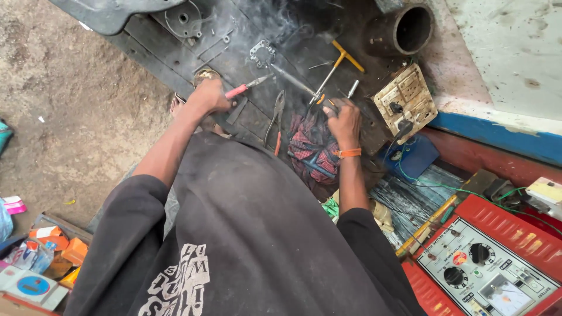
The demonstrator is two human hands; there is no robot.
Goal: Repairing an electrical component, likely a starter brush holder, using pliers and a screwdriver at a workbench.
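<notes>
My left hand [208, 96] grips red-handled pliers [249, 86] whose jaws reach toward a small perforated metal plate [261, 52] on the dark workbench [152, 47]. My right hand [343, 122], with an orange band at the wrist, holds a welding electrode holder [321, 96]; its thin rod [293, 80] points up-left to the same plate. Faint smoke rises above the plate.
A second pair of pliers [277, 120] lies between my hands beside a checked cloth [313, 149]. A yellow T-handled tool [342, 58], a dark pipe [404, 29] and a worn switchboard [405, 99] lie beyond. A red welding machine [486, 263] sits at lower right, small boxes [41, 263] at lower left.
</notes>
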